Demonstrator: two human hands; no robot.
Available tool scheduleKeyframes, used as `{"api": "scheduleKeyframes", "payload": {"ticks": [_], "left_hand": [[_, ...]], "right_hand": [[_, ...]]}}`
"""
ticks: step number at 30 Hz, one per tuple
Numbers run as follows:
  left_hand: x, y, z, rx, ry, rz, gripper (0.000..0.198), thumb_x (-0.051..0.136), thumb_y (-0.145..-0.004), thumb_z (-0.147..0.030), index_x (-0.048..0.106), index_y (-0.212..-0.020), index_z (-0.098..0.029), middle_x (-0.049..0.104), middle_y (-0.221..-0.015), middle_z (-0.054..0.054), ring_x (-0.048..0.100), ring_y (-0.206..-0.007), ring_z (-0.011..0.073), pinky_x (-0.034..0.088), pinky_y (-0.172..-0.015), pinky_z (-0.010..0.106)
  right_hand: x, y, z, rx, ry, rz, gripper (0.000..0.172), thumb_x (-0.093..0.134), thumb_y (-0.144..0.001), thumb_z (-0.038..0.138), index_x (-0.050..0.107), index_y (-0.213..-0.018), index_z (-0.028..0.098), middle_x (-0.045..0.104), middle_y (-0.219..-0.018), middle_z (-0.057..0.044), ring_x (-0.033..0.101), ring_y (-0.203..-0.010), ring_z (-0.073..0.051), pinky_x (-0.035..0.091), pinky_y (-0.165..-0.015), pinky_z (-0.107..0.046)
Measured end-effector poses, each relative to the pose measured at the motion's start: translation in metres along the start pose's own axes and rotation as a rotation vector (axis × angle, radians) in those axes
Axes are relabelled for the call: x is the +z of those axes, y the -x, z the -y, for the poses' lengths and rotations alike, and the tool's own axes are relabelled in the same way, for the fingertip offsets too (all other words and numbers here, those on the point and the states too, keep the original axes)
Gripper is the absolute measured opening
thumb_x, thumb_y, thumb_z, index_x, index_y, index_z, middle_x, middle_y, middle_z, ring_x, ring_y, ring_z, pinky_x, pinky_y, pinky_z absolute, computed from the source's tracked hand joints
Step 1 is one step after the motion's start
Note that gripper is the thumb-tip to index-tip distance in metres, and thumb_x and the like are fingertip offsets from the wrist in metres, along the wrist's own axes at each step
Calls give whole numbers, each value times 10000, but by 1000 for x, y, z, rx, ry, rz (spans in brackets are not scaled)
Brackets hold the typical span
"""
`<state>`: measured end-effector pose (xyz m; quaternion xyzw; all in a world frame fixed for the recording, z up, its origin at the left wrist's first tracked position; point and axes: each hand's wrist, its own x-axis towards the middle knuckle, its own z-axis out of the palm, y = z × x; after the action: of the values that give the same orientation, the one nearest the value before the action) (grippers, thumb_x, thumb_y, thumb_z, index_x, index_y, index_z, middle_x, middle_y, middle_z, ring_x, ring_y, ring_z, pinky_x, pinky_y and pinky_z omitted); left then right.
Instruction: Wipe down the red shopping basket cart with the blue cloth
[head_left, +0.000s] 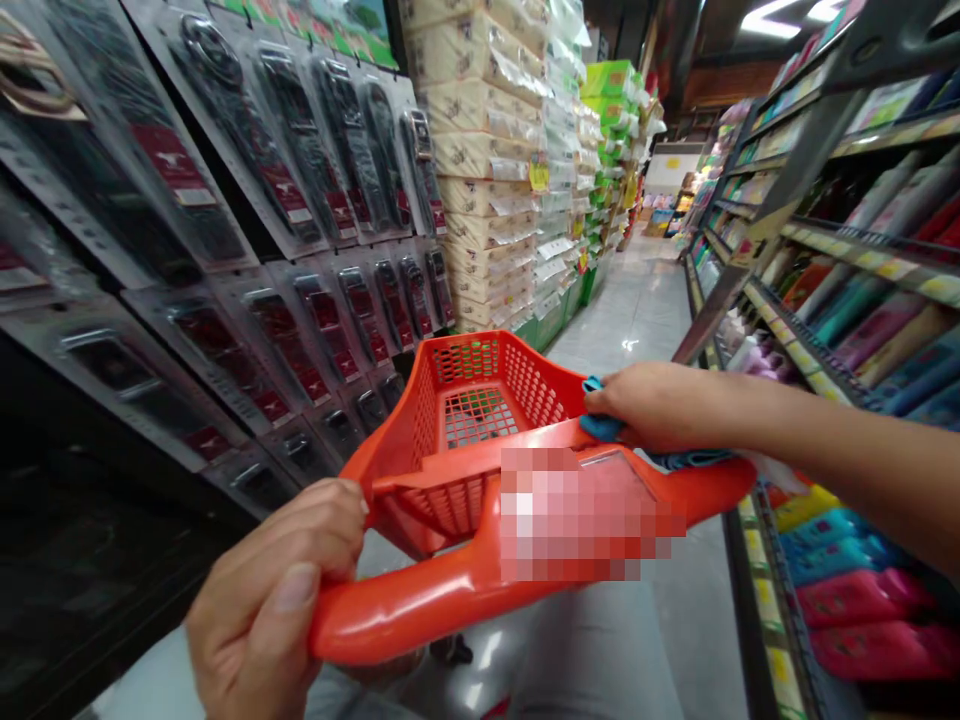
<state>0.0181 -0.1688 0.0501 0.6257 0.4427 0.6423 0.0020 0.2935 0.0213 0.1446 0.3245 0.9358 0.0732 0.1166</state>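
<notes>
A red plastic shopping cart [420, 590] stands before me, its perforated basket [420, 430] tapering away toward the aisle. My left hand [277, 590] is wrapped round the left end of the cart's handle, thumb on top. On the right rim of the basket, my right hand [645, 405] is closed on a blue cloth [600, 425], pressing it against the red plastic. Part of the cloth hangs below the hand, near the right end of the handle. A blurred patch covers the handle's middle.
Packaged belts [285, 140] hang along the left wall. Beyond them rise stacked cream boxes [480, 130] and green boxes [607, 110]. Shelves [847, 250] with folded goods line the right, pink and blue packs [862, 600] low down. Grey tiled floor [645, 290] runs between.
</notes>
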Motion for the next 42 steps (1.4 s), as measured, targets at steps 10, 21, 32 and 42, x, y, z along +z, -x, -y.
{"api": "scheduleKeyframes", "payload": {"ticks": [10,21,32,42], "left_hand": [[8,1,-5,4,58,12,402,435,-978,-295,534,-598,-208,521,-553,11,519,-539,162,472,-655,386],[-1,-10,15,-15,104,-22,422,431,-989,-284,534,-590,-190,508,-580,14,516,-583,158,462,-703,378],[10,-49,67,17,301,-125,449,446,-982,-321,560,-563,-204,509,-534,22,499,-548,167,444,-691,386],[22,-81,106,-45,306,-178,546,449,-973,-488,541,-513,-209,509,-494,24,540,-540,178,496,-725,388]], "right_hand": [[-47,-89,81,-540,-82,108,211,721,-824,227,737,-1035,219,746,-943,-5,613,-772,-147,356,-649,-253],[-36,-88,46,-437,-181,167,280,740,-775,163,767,-1043,240,740,-937,24,608,-785,-121,380,-671,-211],[3,55,-24,-35,-139,-320,183,635,-883,304,771,-996,258,673,-731,-20,580,-597,-153,359,-560,-272],[77,64,11,355,-300,-969,390,536,-967,531,780,-1028,233,646,-786,-52,602,-692,-192,448,-636,-312]]}}
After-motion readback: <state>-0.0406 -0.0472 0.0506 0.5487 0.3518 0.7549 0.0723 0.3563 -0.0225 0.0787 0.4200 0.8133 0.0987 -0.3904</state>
